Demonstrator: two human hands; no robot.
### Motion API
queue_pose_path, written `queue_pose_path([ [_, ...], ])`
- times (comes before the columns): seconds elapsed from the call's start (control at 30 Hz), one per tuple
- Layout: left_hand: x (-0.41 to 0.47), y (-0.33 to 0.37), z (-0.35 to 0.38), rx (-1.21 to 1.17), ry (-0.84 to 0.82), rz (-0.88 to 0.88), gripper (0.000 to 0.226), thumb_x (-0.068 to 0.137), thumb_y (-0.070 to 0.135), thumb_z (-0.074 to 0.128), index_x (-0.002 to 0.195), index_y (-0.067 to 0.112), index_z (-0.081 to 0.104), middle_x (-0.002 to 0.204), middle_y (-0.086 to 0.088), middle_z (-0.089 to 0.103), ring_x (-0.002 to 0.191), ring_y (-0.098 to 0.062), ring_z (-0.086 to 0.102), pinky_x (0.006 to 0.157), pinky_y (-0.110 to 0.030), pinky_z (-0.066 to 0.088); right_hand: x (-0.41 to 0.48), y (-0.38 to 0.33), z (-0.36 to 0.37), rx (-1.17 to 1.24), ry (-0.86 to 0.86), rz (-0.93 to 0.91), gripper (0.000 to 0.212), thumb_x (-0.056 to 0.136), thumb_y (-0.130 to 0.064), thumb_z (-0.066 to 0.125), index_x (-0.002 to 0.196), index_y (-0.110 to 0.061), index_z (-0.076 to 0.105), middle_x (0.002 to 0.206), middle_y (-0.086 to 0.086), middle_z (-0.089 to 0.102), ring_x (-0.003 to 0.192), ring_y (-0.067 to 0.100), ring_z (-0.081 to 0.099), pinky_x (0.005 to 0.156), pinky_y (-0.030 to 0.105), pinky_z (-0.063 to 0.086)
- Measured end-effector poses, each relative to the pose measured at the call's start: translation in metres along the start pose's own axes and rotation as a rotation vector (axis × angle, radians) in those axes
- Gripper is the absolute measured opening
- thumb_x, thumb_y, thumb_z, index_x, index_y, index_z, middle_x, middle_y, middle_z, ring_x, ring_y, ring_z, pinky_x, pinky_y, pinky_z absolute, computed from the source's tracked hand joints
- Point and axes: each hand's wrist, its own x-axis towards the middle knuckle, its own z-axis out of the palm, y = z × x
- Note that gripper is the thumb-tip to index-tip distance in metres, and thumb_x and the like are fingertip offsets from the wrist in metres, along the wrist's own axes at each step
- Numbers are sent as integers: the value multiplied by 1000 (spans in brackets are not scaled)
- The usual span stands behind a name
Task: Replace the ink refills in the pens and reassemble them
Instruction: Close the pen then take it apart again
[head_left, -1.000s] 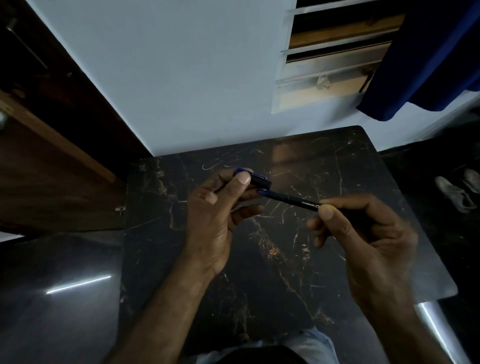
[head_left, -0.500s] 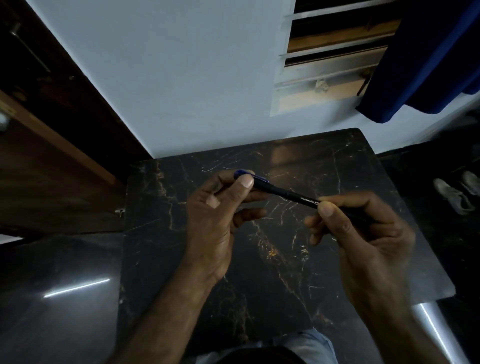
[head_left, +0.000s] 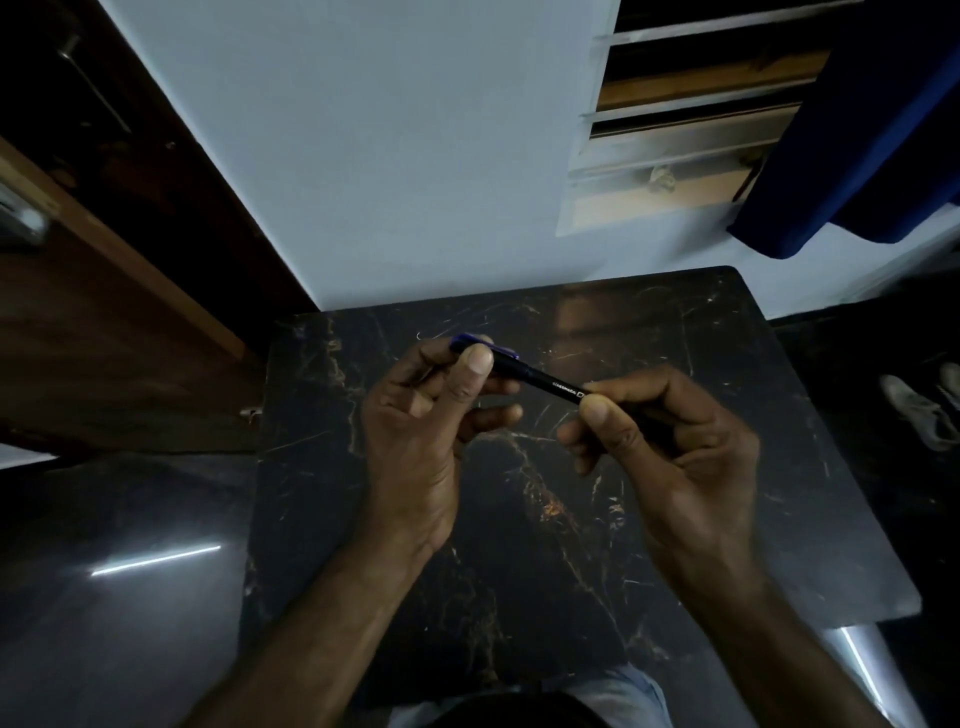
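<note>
Two hands grip one black pen (head_left: 550, 383) above mid-table (head_left: 779, 467), bare marble out to every table edge: left hand (head_left: 421, 431) pinching its blue cap (head_left: 485, 347), right hand (head_left: 670, 447) clamped on the barrel.

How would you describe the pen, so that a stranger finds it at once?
Look above the dark marble table, where both hands meet. The pen spans between left hand and right hand: thin and black, with white lettering and a blue cap.
</note>
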Motion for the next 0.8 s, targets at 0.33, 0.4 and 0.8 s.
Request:
queue_pose_path([
  [0.33, 15, -40, -89, 627, -34, -148, 19, 102, 24, 71, 116, 13, 77, 103, -4, 83, 94, -22, 82, 79, -44, 68, -7, 103, 14, -750, -323, 42, 14, 98, -44, 58, 101, -31, 62, 99, -14, 57, 85, 5, 58, 66, 23, 53],
  [0.4, 8, -46, -115, 689, 54, -221, 23, 105, 28, 66, 125, 21, 74, 110, 1, 83, 98, -19, 81, 81, -41, 68, -19, 144, 21, -830, -341, 137, 10, 97, -37, 64, 105, -30, 63, 102, -9, 55, 82, 4, 54, 64, 24, 50],
  [0.8, -72, -60, -168, 633, 297, -407, 20, 110, 13, 56, 117, 11, 75, 102, -10, 82, 89, -24, 77, 67, -27, 62, -39, 259, 72, -1118, -625, 491, 25, 99, -39, 59, 102, -15, 65, 105, 11, 72, 101, 32, 68, 76, 35, 47],
])
